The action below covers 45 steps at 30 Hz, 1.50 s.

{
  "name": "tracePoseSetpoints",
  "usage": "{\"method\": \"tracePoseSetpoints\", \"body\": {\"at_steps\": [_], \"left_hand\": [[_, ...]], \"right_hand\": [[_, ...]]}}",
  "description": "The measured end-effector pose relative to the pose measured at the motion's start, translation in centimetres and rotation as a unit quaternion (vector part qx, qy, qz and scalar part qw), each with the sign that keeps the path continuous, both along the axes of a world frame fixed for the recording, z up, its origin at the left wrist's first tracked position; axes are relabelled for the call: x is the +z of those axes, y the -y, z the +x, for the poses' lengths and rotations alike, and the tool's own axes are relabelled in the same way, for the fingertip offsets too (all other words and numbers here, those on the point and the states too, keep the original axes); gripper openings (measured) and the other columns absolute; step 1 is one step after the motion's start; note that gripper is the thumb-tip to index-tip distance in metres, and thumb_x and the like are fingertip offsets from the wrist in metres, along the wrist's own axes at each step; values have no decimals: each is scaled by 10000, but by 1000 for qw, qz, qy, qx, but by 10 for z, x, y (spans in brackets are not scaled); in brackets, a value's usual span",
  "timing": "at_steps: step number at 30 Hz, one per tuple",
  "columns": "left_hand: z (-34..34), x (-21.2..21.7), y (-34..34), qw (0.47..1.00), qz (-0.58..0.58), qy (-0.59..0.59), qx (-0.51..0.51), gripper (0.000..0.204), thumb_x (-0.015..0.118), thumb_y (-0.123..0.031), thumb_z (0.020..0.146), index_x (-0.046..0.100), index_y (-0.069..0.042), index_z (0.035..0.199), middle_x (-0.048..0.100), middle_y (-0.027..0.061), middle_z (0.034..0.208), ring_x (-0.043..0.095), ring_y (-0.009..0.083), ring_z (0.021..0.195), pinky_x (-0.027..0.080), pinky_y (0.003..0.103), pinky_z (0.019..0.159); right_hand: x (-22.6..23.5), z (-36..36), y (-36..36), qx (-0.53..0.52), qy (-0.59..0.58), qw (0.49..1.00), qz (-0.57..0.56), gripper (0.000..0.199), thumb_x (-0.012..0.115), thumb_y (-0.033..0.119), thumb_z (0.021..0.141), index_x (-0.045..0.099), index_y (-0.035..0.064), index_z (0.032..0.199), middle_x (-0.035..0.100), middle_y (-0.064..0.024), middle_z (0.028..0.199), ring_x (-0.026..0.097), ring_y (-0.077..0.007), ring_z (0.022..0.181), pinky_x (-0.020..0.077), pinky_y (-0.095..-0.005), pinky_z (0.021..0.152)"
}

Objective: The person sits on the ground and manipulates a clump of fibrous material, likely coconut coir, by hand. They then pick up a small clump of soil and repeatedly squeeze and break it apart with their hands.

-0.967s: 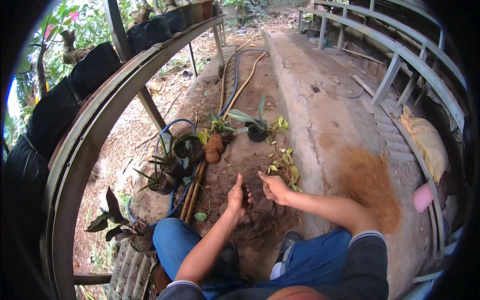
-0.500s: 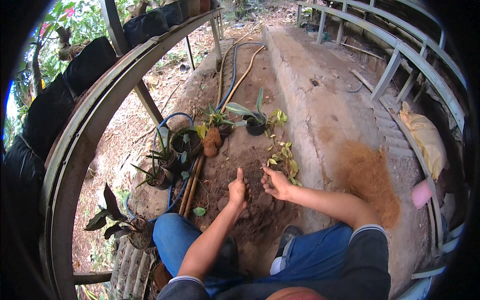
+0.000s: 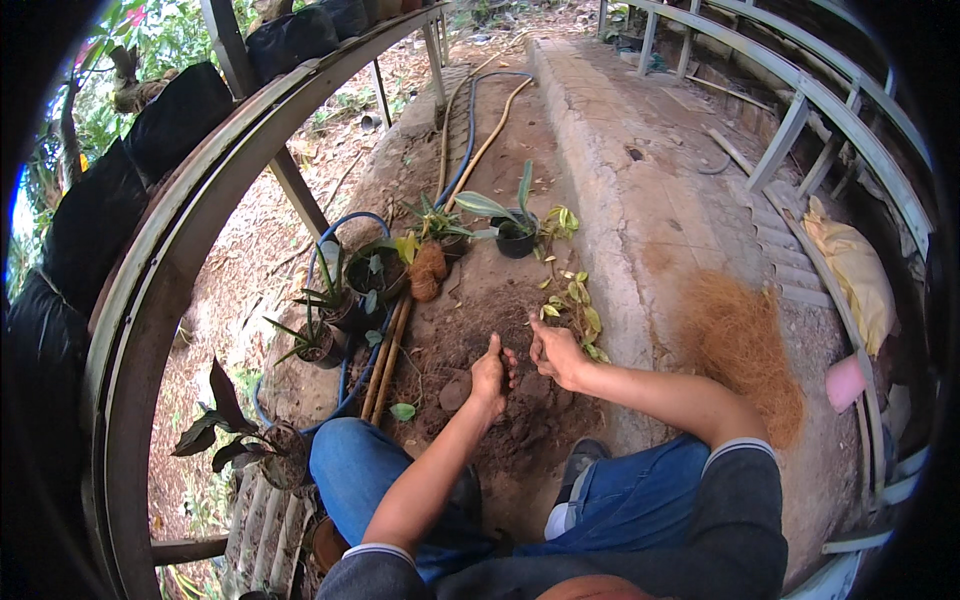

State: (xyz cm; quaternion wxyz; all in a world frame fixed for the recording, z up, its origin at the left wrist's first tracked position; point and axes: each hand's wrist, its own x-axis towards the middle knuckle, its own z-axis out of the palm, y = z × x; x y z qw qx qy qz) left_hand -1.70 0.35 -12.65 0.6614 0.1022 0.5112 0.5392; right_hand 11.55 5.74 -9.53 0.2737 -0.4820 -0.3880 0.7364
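Observation:
Above a heap of loose dark soil (image 3: 535, 415), my two hands face each other with a small gap between them. My left hand (image 3: 490, 378) has its thumb up and its fingers curled inward. Opposite it, my right hand (image 3: 557, 355) is likewise bent closed, thumb toward its fingers. Whatever either hand holds, if anything, is too small or hidden to make out. Just beyond my right hand lies a leafy cutting (image 3: 577, 305) with yellow-green leaves. A round clod (image 3: 455, 391) of soil sits left of my left hand.
Potted plants (image 3: 375, 270) and a brown coconut-fibre clump (image 3: 427, 272) stand ahead left, beside bamboo poles (image 3: 388, 360) and a blue hose (image 3: 345, 385). A black pot (image 3: 515, 240) is farther ahead. Loose coir fibre (image 3: 740, 350) covers the concrete ledge (image 3: 640, 240) at right.
Both hands have shifted slightly; the left has moved a little right and its fingers show more. The view has tilted a little. Nothing around them has visibly moved.

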Motion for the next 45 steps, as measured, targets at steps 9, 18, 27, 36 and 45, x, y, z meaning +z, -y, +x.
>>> {"method": "tracePoseSetpoints", "body": {"at_steps": [9,18,27,36,45], "left_hand": [[-6,6,-9,998,47,26,26,349,449,-399,913,467,-93,748,468,30,623,503,168,595,390,287,504],[-15,63,-16,996,56,71,-3,183,387,-217,947,481,-84,864,500,13,761,489,139,692,422,283,597],[-5,93,-5,998,59,17,-29,350,457,-446,900,493,-106,823,374,-18,564,393,107,521,274,270,454],[-10,96,1,993,115,-17,-2,348,510,-415,894,454,-120,717,432,-17,588,371,96,440,266,235,389],[-11,56,-2,994,57,91,12,446,452,-553,867,488,-109,876,505,2,757,496,131,661,406,274,533]], "right_hand": [[18,-12,12,28,-18,999,35,297,498,370,915,539,82,852,526,-12,727,480,-109,615,389,-232,558],[44,-4,-6,-46,-90,995,17,237,469,302,934,507,84,849,553,-29,751,495,-104,607,404,-244,527],[66,-12,7,-38,-112,993,31,234,372,287,961,454,93,860,510,-37,696,411,-113,502,325,-252,453],[52,16,0,-5,-86,995,40,215,386,299,964,476,105,943,532,-43,741,366,-81,427,282,-230,426],[63,-20,19,-8,-46,983,175,294,527,187,912,464,24,1148,581,-46,924,568,-134,885,463,-268,773]]}}
